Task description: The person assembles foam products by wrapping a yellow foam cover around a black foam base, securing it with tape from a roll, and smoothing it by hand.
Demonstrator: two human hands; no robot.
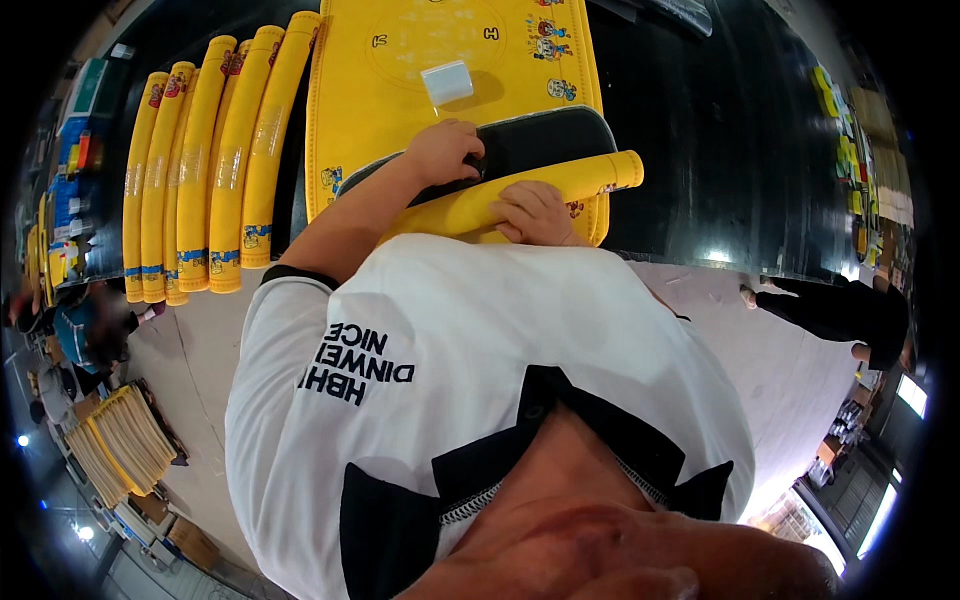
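White shirt [560,320], person's left chest: bold black lettering [360,362], Latin capitals, stacked in short lines. Upside down from this view; slants with the cloth. Clearest writing in sight, sharp enough to read, though the line ends nearest the sleeve are lost in a fold.

Yellow mat [350,115], far part: two separate dark characters, one left [379,41], one right [490,33], set along a faint printed ring. Pale print between them too washed out to make out.

Boxes [85,110], far left: any print too small to read.
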